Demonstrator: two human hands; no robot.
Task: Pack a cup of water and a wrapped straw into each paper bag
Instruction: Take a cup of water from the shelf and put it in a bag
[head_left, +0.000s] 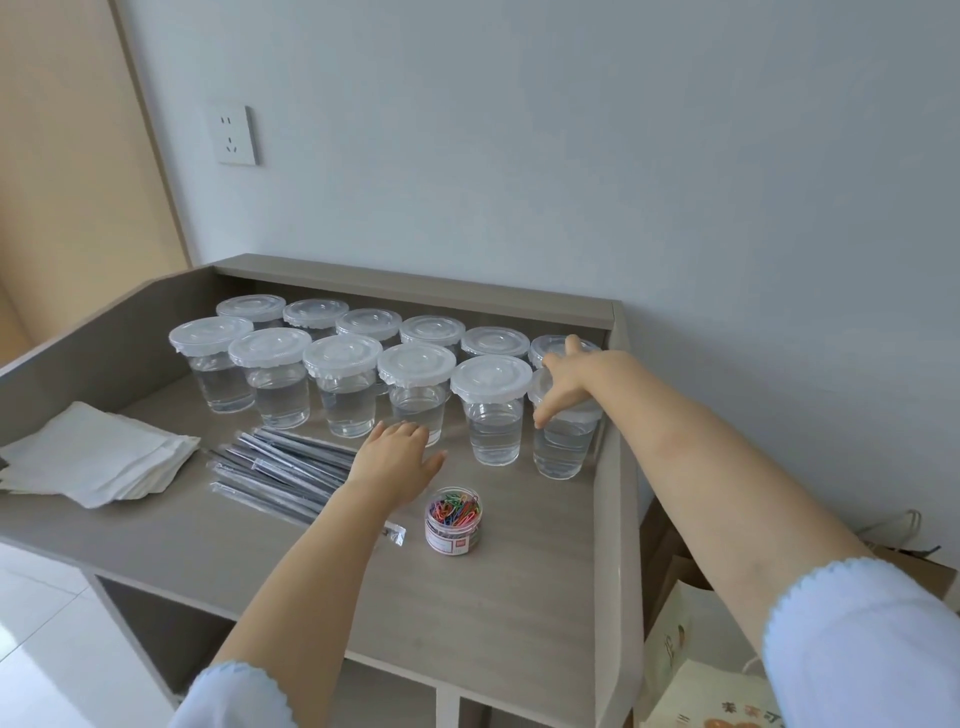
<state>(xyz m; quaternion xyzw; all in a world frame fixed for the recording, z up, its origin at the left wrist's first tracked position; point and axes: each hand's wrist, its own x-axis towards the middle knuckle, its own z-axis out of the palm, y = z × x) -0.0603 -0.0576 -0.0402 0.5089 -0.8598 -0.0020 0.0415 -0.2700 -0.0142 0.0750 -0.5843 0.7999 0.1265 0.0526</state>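
Note:
Two rows of clear lidded cups of water stand at the back of the grey table. My right hand reaches over the front-right cup, its spread fingers lying on the cup's lid and rim. My left hand lies flat with straight fingers over the right end of a bundle of wrapped straws on the tabletop. A stack of flat white paper bags lies at the table's left edge.
A small clear jar of coloured paper clips stands just right of my left forearm. The table has raised side and back walls. Brown and printed paper bags stand on the floor to the right of the table.

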